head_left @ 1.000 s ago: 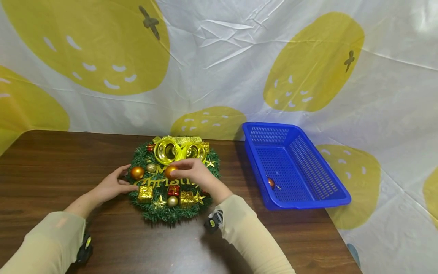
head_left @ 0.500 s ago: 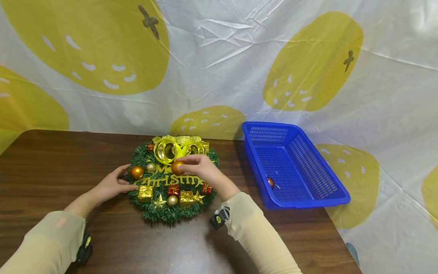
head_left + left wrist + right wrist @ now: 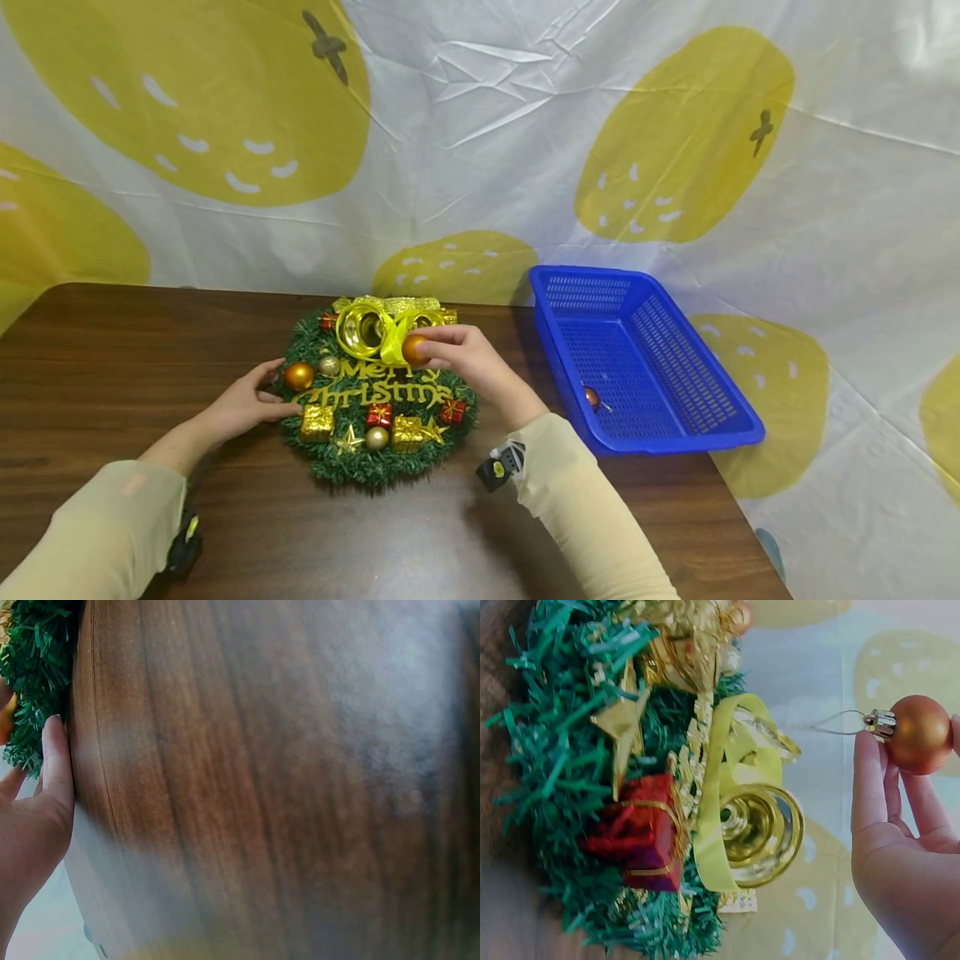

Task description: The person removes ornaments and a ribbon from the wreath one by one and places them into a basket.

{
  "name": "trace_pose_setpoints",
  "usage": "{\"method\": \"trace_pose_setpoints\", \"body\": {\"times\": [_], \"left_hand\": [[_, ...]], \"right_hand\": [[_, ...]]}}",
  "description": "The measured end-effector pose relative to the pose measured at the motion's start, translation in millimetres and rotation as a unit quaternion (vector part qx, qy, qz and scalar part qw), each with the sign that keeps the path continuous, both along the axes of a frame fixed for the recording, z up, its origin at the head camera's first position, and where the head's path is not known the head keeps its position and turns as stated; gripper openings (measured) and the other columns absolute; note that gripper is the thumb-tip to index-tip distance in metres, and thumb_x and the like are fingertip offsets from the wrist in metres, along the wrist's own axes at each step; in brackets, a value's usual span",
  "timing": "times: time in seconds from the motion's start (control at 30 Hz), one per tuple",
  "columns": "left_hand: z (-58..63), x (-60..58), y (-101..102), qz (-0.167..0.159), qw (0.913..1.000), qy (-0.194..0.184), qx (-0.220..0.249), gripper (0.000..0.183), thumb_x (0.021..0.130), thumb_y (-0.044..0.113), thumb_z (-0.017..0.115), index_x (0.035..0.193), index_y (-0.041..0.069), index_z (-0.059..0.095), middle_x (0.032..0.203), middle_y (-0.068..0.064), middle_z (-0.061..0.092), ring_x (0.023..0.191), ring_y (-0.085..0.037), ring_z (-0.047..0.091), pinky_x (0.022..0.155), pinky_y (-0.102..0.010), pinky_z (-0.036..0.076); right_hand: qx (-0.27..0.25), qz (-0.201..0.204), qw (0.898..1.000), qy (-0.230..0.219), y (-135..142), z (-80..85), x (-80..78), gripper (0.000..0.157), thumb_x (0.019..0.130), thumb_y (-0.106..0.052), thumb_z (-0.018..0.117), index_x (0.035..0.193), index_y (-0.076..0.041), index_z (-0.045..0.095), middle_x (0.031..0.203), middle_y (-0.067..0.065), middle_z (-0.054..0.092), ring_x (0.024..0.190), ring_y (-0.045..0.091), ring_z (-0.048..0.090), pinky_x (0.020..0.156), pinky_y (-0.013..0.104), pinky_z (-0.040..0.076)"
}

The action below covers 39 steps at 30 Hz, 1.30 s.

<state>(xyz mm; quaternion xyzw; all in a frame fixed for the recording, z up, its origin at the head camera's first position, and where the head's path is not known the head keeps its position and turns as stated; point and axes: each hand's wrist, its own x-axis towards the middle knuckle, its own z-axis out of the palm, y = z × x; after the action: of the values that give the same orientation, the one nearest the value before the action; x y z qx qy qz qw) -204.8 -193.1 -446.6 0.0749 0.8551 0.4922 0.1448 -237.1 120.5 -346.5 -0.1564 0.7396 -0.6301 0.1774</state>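
Observation:
A green tinsel Christmas wreath (image 3: 360,472) with gold "Merry Christmas" lettering lies on the table. Its rim is held on the left side by my left hand (image 3: 238,406); the left wrist view shows the thumb (image 3: 57,761) straight against the tinsel. Over the wreath's right half, my right hand (image 3: 480,360) pinches an orange bauble (image 3: 415,350) between thumb and fingers. In the right wrist view a thin wire loop (image 3: 836,722) sticks out from the bauble's silver cap towards the wreath. Behind it are two gold bells (image 3: 362,330) with a yellow ribbon (image 3: 392,340).
To the right stands a blue perforated basket (image 3: 564,400), with one small orange-brown bauble (image 3: 592,398) inside. Another orange bauble (image 3: 298,377), gift boxes (image 3: 317,423) and stars (image 3: 349,439) decorate the wreath. A lemon-print cloth (image 3: 465,150) hangs behind the table (image 3: 300,533).
My right hand has moved right and slightly away from me with the orange bauble, uncovering more of the lettering and a red gift box. The left hand has stayed at the wreath's rim.

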Motion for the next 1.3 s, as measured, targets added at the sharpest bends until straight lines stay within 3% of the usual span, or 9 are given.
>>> {"method": "trace_pose_setpoints", "body": {"times": [0.3,0.43,0.5,0.53,0.67,0.73,0.77,0.83,1.3], "left_hand": [[-0.5,-0.4,0.0,0.002,1.0000,0.003,0.000,0.096,0.087,0.030,0.067,0.148,-0.007,0.003,0.143,-0.042,0.016,0.119,-0.049,0.045,0.085,-0.044,0.051],[-1.3,-0.8,0.0,0.002,1.0000,0.003,-0.003,0.095,0.087,0.029,0.067,0.148,-0.007,0.002,0.142,-0.042,0.016,0.119,-0.049,0.045,0.085,-0.044,0.051],[-1.0,-0.8,0.2,0.003,1.0000,0.002,-0.002,0.095,0.087,0.029,0.067,0.148,-0.007,0.002,0.143,-0.042,0.016,0.119,-0.049,0.045,0.085,-0.045,0.051],[-0.8,-0.7,0.1,0.003,1.0000,0.002,-0.003,0.095,0.087,0.029,0.066,0.148,-0.007,0.002,0.143,-0.041,0.016,0.120,-0.049,0.045,0.085,-0.045,0.051],[0.2,0.4,0.1,0.002,1.0000,0.004,-0.002,0.095,0.087,0.029,0.066,0.148,-0.007,0.002,0.142,-0.042,0.016,0.119,-0.049,0.045,0.085,-0.045,0.051],[0.2,0.5,-0.1,0.002,1.0000,0.003,-0.001,0.095,0.088,0.028,0.066,0.147,-0.008,0.002,0.142,-0.042,0.016,0.119,-0.049,0.045,0.085,-0.044,0.051],[0.4,0.8,0.0,0.001,1.0000,0.003,-0.001,0.095,0.088,0.028,0.066,0.147,-0.008,0.002,0.142,-0.042,0.016,0.119,-0.050,0.045,0.085,-0.044,0.052],[0.5,0.9,-0.1,0.000,1.0000,0.003,0.000,0.095,0.088,0.028,0.066,0.147,-0.008,0.002,0.142,-0.042,0.016,0.119,-0.049,0.045,0.084,-0.044,0.052],[0.8,0.6,0.1,0.001,1.0000,0.004,0.002,0.097,0.086,0.032,0.067,0.148,-0.006,0.003,0.143,-0.040,0.017,0.120,-0.048,0.045,0.086,-0.044,0.051]], "right_hand": [[-0.023,-0.023,0.999,-0.005,13.9,7.2,-2.5,0.038,0.091,-0.003,0.054,0.125,0.014,0.052,0.125,0.028,0.056,0.080,0.005,0.065,0.083,0.029,0.054],[-0.046,-0.026,0.999,0.001,20.5,9.2,-6.7,0.039,0.090,-0.001,0.052,0.124,0.018,0.050,0.113,0.022,0.064,0.078,0.005,0.066,0.079,0.028,0.054],[-0.052,-0.025,0.998,0.011,25.0,8.2,-9.9,0.040,0.089,-0.003,0.053,0.124,0.018,0.050,0.112,0.022,0.064,0.080,0.006,0.066,0.080,0.029,0.054],[-0.062,-0.016,0.998,0.019,30.9,-6.0,-24.2,0.040,0.089,-0.005,0.056,0.123,0.016,0.052,0.110,0.020,0.066,0.081,0.007,0.066,0.080,0.030,0.054],[-0.068,-0.014,0.997,0.032,40.4,-4.4,-27.9,0.043,0.087,-0.008,0.060,0.122,0.016,0.053,0.116,0.023,0.063,0.084,0.009,0.066,0.082,0.031,0.054],[-0.068,-0.019,0.997,0.029,43.3,0.1,-27.3,0.041,0.088,-0.005,0.058,0.123,0.017,0.052,0.111,0.017,0.065,0.084,0.009,0.066,0.081,0.029,0.055],[-0.061,-0.031,0.997,0.024,41.2,16.5,-13.9,0.041,0.089,-0.002,0.055,0.124,0.019,0.049,0.110,0.016,0.065,0.082,0.007,0.066,0.080,0.029,0.055],[-0.057,-0.039,0.997,0.022,43.5,21.8,-12.4,0.040,0.089,0.001,0.052,0.125,0.020,0.047,0.107,0.012,0.066,0.082,0.007,0.066,0.080,0.027,0.055],[-0.050,-0.060,0.996,0.036,69.3,42.4,-14.7,0.042,0.090,0.002,0.051,0.126,0.021,0.044,0.092,-0.007,0.066,0.081,0.005,0.065,0.075,0.022,0.055]]}}
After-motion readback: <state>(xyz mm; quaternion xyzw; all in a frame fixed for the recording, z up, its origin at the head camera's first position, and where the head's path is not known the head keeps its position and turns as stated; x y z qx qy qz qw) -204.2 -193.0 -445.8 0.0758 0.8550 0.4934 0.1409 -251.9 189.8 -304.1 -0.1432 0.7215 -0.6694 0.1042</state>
